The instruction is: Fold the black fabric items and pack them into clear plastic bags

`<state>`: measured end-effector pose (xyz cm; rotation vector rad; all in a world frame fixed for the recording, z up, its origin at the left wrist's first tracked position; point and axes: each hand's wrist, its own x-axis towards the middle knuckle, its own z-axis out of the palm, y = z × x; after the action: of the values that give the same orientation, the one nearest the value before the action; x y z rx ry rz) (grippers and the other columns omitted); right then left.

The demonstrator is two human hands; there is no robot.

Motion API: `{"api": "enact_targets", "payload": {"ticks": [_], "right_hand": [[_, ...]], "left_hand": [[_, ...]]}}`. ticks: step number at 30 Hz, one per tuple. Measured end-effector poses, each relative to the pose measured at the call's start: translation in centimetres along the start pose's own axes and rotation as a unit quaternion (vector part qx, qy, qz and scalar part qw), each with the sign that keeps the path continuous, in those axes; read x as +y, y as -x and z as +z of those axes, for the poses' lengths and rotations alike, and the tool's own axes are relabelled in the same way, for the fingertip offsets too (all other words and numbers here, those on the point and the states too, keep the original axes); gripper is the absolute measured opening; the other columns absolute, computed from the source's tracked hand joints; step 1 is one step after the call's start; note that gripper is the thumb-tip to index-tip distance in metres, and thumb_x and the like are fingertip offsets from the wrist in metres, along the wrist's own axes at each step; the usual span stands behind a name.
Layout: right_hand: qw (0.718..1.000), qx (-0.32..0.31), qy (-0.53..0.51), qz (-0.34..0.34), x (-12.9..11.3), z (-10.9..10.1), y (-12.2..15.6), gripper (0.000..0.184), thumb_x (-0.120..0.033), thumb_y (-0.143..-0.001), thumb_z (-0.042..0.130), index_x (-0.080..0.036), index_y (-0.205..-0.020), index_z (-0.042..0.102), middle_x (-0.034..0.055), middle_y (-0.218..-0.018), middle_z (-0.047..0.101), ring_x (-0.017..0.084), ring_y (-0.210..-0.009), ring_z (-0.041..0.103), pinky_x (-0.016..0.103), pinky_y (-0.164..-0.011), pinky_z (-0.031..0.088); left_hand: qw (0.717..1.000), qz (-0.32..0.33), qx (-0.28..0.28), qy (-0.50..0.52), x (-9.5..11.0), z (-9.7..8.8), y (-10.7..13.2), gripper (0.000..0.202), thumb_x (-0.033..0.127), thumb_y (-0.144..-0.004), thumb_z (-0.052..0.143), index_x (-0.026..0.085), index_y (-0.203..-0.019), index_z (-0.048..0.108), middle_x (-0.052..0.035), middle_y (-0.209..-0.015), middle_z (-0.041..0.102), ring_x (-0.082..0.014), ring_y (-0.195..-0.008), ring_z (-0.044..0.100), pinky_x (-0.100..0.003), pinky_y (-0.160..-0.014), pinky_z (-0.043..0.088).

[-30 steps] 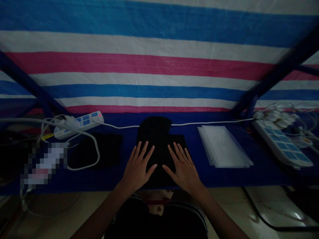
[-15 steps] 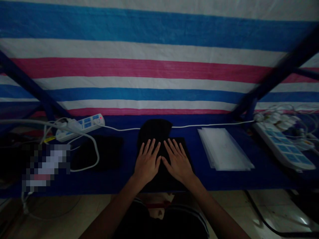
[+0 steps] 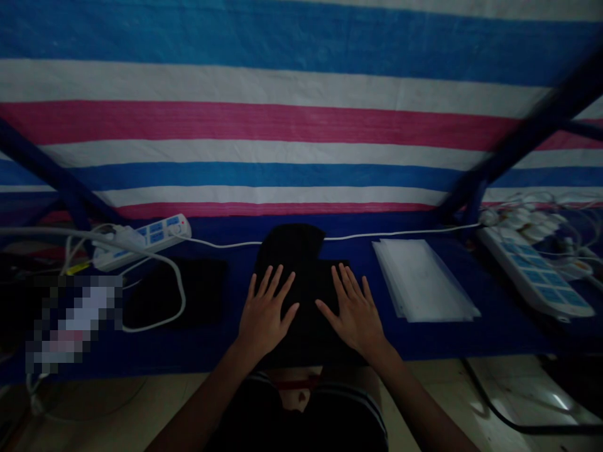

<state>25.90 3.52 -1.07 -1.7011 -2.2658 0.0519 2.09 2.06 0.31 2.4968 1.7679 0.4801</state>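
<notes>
"Head view, then. Where to look for the black cloth (image 3: 308, 298)?"

"Flat on the blue table (image 3: 424, 339), by the middle of its front edge. Left hand (image 3: 264, 320) and right hand (image 3: 355, 317) laid on top, palms down, at that same part of the table."

"And the fingers?"

"On the left, spread wide with gaps. On the right, closer together, but thumb and little finger stuck out. Holding nothing on either side. Cannot tell how hard the push."

"Doing which bit now?"

"Smoothing or pressing the cloth flat, at a guess."

"Calling for what next?"

"Probably light, even palms and no tugging. Too dark to see creases, so maybe best to feel for bumps."

"Any words to read?"

"None. At the table's back left, a white power strip (image 3: 151, 235) with blue squares: too small to read. At the table's right end, a bigger power strip (image 3: 541, 276): same trouble. Right of the table's middle, a pile of plastic sheets (image 3: 424, 279) with no clear print. At the table's front left, a pale thing (image 3: 85, 320) covered by blurry blocks, so no reading that."

"And behind the table?"

"A striped sheet (image 3: 301, 122). Blue, white and pink, with no brand to spot."
</notes>
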Motion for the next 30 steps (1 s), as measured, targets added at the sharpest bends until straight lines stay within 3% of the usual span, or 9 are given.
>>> {"api": "enact_targets", "payload": {"ticks": [5,9,16,26,30], "right_hand": [[1.000,0.002,0.012,-0.001,0.0,0.0,0.1,0.086,-0.066,-0.104,0.040,-0.014,-0.169,0.019,0.0190,-0.172,0.028,0.033,-0.161,0.025,0.062,-0.130,0.017],[1.000,0.013,0.010,-0.001,0.2,0.1,0.2,0.087,-0.066,-0.103,0.042,-0.017,-0.171,0.015,0.0175,-0.173,0.027,0.035,-0.161,0.024,0.063,-0.129,0.019],[0.999,0.029,0.032,0.020,2.7,-0.3,1.5,0.088,-0.066,-0.103,0.042,-0.020,-0.171,0.011,0.0160,-0.173,0.028,0.040,-0.160,0.025,0.067,-0.127,0.022],[0.998,0.029,0.031,0.048,3.5,-0.2,1.3,0.075,-0.057,-0.107,0.037,-0.015,-0.168,0.027,0.0144,-0.169,0.039,0.037,-0.159,0.029,0.061,-0.128,0.025],[0.998,0.036,0.021,0.040,2.6,-1.2,0.4,0.074,-0.052,-0.106,0.042,-0.011,-0.167,0.029,0.0173,-0.168,0.040,0.039,-0.160,0.024,0.062,-0.129,0.024]], "left_hand": [[1.000,-0.008,-0.001,-0.007,-0.7,-0.3,0.7,0.066,0.044,-0.105,0.053,0.033,-0.166,0.031,-0.0071,-0.175,0.027,-0.0357,-0.162,0.023,-0.064,-0.128,0.027],[1.000,-0.019,0.008,-0.009,-1.1,-0.6,1.3,0.067,0.044,-0.104,0.055,0.034,-0.166,0.031,-0.0067,-0.174,0.028,-0.0387,-0.161,0.023,-0.070,-0.127,0.025],[0.999,-0.036,0.022,-0.008,-1.5,-0.7,1.8,0.069,0.045,-0.103,0.057,0.038,-0.166,0.030,-0.0049,-0.174,0.030,-0.0407,-0.160,0.024,-0.072,-0.126,0.023],[0.999,-0.038,0.018,-0.009,-1.7,-0.5,1.2,0.066,0.047,-0.103,0.056,0.033,-0.165,0.034,-0.0078,-0.173,0.032,-0.0410,-0.160,0.026,-0.073,-0.126,0.023],[1.000,-0.022,0.019,-0.010,-1.7,-1.2,0.2,0.065,0.048,-0.103,0.056,0.030,-0.163,0.037,-0.0095,-0.173,0.032,-0.0400,-0.161,0.024,-0.070,-0.128,0.021]]}}
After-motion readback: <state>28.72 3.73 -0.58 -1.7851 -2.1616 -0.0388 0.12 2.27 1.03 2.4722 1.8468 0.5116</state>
